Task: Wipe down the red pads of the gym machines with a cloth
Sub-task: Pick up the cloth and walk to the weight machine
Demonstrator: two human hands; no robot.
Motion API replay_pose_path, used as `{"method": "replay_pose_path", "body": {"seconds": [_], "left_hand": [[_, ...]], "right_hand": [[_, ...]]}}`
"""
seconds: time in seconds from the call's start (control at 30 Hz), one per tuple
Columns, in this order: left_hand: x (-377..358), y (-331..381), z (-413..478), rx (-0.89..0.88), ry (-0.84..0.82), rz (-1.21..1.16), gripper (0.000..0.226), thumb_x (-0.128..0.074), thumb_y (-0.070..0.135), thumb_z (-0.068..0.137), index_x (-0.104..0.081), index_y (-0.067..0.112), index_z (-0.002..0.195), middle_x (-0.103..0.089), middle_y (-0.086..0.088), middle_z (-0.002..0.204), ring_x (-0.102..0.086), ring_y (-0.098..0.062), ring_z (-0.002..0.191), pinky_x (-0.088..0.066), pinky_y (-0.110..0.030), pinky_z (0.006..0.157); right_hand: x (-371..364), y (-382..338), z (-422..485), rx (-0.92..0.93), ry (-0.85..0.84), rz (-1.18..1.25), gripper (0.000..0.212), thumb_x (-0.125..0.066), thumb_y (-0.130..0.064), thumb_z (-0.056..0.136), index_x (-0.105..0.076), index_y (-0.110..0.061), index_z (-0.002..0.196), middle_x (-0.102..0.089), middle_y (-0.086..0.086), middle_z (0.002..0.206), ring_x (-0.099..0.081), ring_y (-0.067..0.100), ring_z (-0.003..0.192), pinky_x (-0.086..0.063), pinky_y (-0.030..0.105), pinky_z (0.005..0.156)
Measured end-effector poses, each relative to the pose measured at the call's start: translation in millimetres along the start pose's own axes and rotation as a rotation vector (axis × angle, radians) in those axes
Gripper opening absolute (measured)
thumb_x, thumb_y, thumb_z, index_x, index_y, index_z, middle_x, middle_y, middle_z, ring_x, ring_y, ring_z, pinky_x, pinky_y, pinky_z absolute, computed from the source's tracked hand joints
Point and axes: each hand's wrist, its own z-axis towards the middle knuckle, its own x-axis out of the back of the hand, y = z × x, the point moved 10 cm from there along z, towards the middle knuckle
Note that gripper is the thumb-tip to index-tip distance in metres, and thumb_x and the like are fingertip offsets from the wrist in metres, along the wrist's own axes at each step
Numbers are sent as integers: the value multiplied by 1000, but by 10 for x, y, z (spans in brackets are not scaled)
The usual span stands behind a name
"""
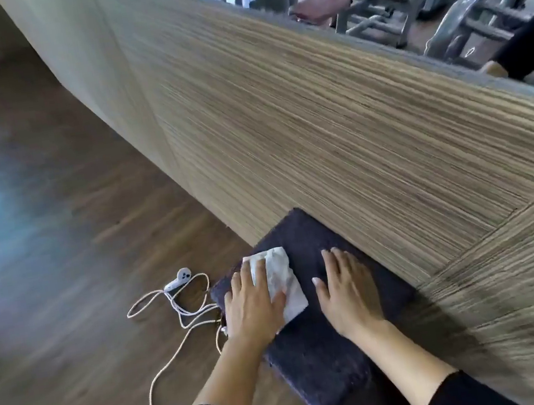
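A white cloth (pixel 282 278) lies on a dark grey folded towel (pixel 319 350) spread on the wooden floor beside a ribbed wooden wall. My left hand (pixel 251 303) lies flat on the cloth, fingers straight, pressing it against the towel. My right hand (pixel 348 289) rests flat on the towel just right of the cloth, fingers straight. A dull red pad (pixel 319 7) of a gym machine shows only in the mirror at the top right, far from both hands.
A white cable with a small white handset (pixel 180 279) is looped on the floor left of the towel. The ribbed wooden wall (pixel 316 125) rises directly behind it. Grey machine frames (pixel 473 15) and a dark-sleeved arm (pixel 527 49) appear in the mirror.
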Motion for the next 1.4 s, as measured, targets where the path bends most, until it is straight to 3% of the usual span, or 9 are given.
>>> {"method": "replay_pose_path", "body": {"seconds": [0.17, 0.37, 0.6, 0.73, 0.83, 1.07, 1.2, 1.27, 1.4], "left_hand": [[-440, -181, 346, 117, -5, -4, 80, -39, 66, 91, -8, 29, 154, -4, -15, 160, -19, -33, 142, -31, -47, 108], [-721, -197, 507, 145, 75, -16, 93, -45, 78, 78, -8, 38, 152, -13, -17, 156, -33, -37, 131, -35, -47, 102], [-748, -172, 500, 182, 147, 82, 81, -44, 75, 80, -29, 35, 149, -27, -19, 153, -44, -39, 115, -37, -46, 94], [-741, -144, 492, 136, 196, 78, 69, -59, 67, 76, -56, 25, 131, -57, -24, 123, -56, -41, 89, -47, -46, 74], [-650, -80, 452, 95, 250, 26, 60, -59, 63, 74, -62, 20, 116, -62, -19, 94, -56, -37, 75, -47, -42, 62], [-516, 70, 134, 122, 165, -192, 63, -62, 64, 77, -54, 28, 128, -60, -10, 109, -54, -33, 98, -43, -41, 80], [-266, 288, -167, 123, 157, -315, 59, -65, 61, 78, -52, 34, 128, -60, -4, 115, -53, -29, 106, -42, -39, 84], [-128, 416, -325, 91, 153, -354, 57, -62, 65, 78, -51, 38, 128, -59, 0, 116, -52, -25, 108, -42, -38, 84], [165, 771, -614, -58, 119, -359, 57, -60, 64, 77, -50, 39, 127, -59, 0, 117, -53, -26, 109, -44, -39, 84]], "right_hand": [[-398, 115, 119, -24, 9, 9, 56, -66, -31, 85, -55, 3, 128, -58, 24, 127, -59, 40, 113, -51, 52, 89], [-634, 195, 113, -40, 19, 36, 60, -37, -39, 91, -52, 3, 131, -55, 24, 132, -56, 39, 119, -50, 52, 91], [-747, 314, 86, -70, -31, 54, 57, -57, -34, 93, -45, 1, 138, -48, 21, 140, -48, 38, 127, -44, 52, 100], [-752, 351, 50, -82, -53, 71, 57, -60, -31, 91, -46, 1, 137, -50, 21, 139, -50, 39, 125, -44, 52, 98], [-723, 362, 5, -85, -53, 81, 55, -62, -31, 90, -50, 2, 133, -53, 22, 135, -53, 39, 121, -47, 51, 94], [-345, 412, -207, -145, -87, 109, 61, -28, -43, 93, -53, -3, 133, -57, 17, 132, -57, 34, 119, -50, 46, 92], [-14, 501, -478, -194, -143, 115, 80, -1, -55, 90, -31, -10, 148, -36, 11, 151, -35, 28, 139, -35, 43, 108], [254, 584, -676, -245, -83, 104, 78, -2, -55, 94, -38, -9, 145, -44, 12, 146, -43, 28, 134, -41, 43, 103], [777, 758, -1182, -359, 3, 73, 59, -28, -46, 95, -56, -8, 130, -62, 10, 126, -60, 28, 115, -53, 40, 88]]}}
